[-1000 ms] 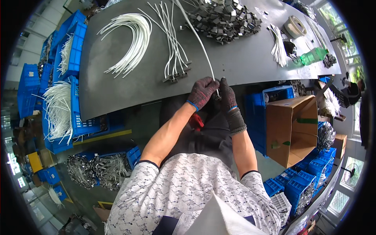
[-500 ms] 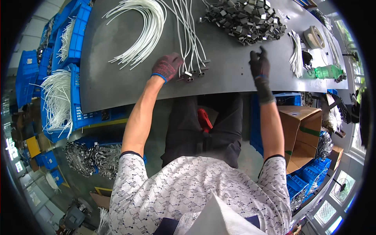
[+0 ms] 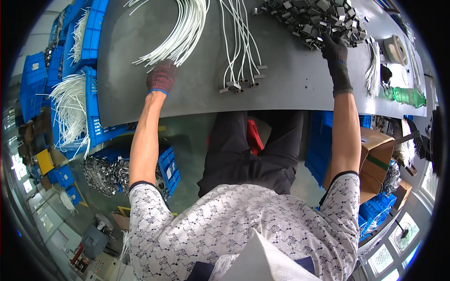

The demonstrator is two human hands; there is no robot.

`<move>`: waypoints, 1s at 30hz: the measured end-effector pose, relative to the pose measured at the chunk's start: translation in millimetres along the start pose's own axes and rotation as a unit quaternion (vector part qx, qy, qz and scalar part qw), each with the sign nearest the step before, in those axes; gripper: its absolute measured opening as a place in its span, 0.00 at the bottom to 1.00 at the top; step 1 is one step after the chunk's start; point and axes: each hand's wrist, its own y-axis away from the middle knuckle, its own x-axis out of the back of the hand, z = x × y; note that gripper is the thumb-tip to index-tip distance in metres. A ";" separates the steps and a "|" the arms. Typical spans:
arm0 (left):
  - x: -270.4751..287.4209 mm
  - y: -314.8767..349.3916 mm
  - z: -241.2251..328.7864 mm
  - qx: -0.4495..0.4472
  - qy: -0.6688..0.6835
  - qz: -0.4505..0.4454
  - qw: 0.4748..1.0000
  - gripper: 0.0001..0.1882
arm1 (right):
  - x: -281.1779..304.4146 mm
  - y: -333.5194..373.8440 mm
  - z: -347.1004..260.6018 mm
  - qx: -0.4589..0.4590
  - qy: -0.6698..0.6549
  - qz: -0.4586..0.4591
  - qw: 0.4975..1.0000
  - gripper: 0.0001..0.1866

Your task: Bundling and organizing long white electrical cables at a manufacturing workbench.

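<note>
at my left hand (image 3: pixel 161 77) are curved white plastic-looking cables (image 3: pixel 187 35), at my right hand (image 3: pixel 336 51) heaped grey metal pieces (image 3: pixel 321 21). i can't tell either grip; hasty tugging could tangle cables.

My view is of a factory workshop for small parts. The broad grey worktop (image 3: pixel 187 96) carries a curved bundle of white cords (image 3: pixel 190 33) and a heap of small metal pieces (image 3: pixel 318 18), both in production quantities. Blue plastic crates (image 3: pixel 93 110) at the left brim with similar strands (image 3: pixel 70 107), and I see a yellow line (image 3: pixel 161 128) marking the floor (image 3: pixel 187 145).
</note>
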 end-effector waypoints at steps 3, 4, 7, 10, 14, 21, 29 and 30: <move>-7.8 12.1 -2.7 -0.045 0.078 0.062 0.994 0.13 | 18.9 46.7 -25.7 -0.264 -0.348 -0.041 0.899 0.19; -8.1 18.9 -1.1 -0.051 0.114 0.096 0.987 0.13 | 22.8 69.6 -34.6 -0.258 -0.340 -0.041 0.904 0.20; 2.9 28.6 26.8 0.076 0.347 -0.027 0.934 0.12 | 8.1 144.9 29.3 -0.179 -0.180 -0.078 0.964 0.16; 6.0 33.4 35.7 0.164 0.510 -0.076 0.841 0.11 | 6.4 222.9 41.7 -0.174 -0.158 -0.142 0.962 0.12; -15.8 30.2 5.2 0.082 0.298 -0.067 0.949 0.10 | 19.3 326.7 26.4 -0.336 -0.286 -0.255 0.861 0.13; 8.3 21.7 73.9 0.044 0.005 -0.053 0.998 0.12 | 24.1 537.2 74.1 -0.094 -0.006 -0.210 0.973 0.12; 5.2 31.4 59.2 0.201 0.462 -0.202 0.840 0.09 | 50.9 617.0 51.2 -0.173 0.061 -0.418 0.890 0.13; 8.4 44.0 55.5 0.204 0.463 -0.198 0.839 0.09 | 52.8 631.8 56.9 -0.185 0.054 -0.427 0.883 0.14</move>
